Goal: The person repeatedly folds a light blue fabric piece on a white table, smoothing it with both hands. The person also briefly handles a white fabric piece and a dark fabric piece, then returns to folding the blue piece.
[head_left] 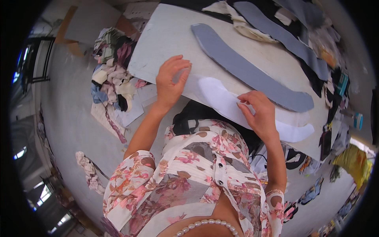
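A white curved strip (215, 94), shaped like a collar piece, lies along the near edge of the pale table (162, 35). My left hand (170, 81) is just past its left end, with thumb and fingers apart and nothing in them. Over the strip's middle is my right hand (259, 112), its fingers bent and a small gap showing between thumb and forefinger. Whether its fingertips press on the strip I cannot tell. Beyond the strip lies a blue-grey curved piece (244, 71) of similar shape, apparently a stack of layers.
A second blue-grey curved piece (284, 37) lies farther back, beside cream cloth (252, 31) and dark fabric. Mixed fabric scraps (112, 79) are heaped left of the table. A yellow bag (353, 164) and a blue-lidded container (357, 120) are at the right.
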Motion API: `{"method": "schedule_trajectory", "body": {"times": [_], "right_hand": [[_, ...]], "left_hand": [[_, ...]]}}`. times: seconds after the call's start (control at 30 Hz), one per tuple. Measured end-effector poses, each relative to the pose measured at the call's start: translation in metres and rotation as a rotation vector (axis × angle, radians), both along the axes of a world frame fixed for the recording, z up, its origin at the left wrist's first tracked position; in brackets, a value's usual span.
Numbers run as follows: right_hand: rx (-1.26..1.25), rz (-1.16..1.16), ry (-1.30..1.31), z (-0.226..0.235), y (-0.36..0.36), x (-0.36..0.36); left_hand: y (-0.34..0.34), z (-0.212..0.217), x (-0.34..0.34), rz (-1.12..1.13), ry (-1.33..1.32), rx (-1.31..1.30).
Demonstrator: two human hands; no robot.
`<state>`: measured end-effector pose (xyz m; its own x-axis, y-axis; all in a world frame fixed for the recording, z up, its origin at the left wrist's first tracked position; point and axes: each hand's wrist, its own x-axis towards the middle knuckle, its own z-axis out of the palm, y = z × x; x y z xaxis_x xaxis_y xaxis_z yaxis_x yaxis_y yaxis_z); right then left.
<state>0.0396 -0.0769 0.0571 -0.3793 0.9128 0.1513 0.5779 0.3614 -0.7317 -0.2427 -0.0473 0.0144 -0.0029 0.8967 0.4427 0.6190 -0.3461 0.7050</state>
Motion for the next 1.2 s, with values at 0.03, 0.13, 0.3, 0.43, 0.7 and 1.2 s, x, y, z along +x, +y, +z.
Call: {"method": "schedule_trajectory", "body": {"times": [0.03,0.13,0.3,0.43,0.7,1.2], "right_hand": [[0.002,0.015,-0.003,-0.001,0.005,-0.009],[0.001,0.027,-0.031,-0.012,0.019,-0.032],[0.064,-0.018,-0.274,-0.019,0.032,-0.05],[0.048,0.0,-0.254,-0.017,0.032,-0.048],[0.078,0.067,-0.136,-0.016,0.032,-0.051],[-0.641,-0.054,0.311,0.01,0.033,0.021]], "left_hand": [[-0.006,-0.004,-0.001,-0.003,0.037,-0.003],[-0.02,-0.009,0.001,-0.052,0.099,-0.015],[-0.027,-0.023,0.004,-0.132,0.244,-0.022],[-0.02,-0.021,0.007,-0.007,0.275,-0.127],[-0.001,-0.01,0.002,-0.167,0.251,-0.217],[0.039,0.049,0.011,-0.197,-0.631,-0.667]]}}
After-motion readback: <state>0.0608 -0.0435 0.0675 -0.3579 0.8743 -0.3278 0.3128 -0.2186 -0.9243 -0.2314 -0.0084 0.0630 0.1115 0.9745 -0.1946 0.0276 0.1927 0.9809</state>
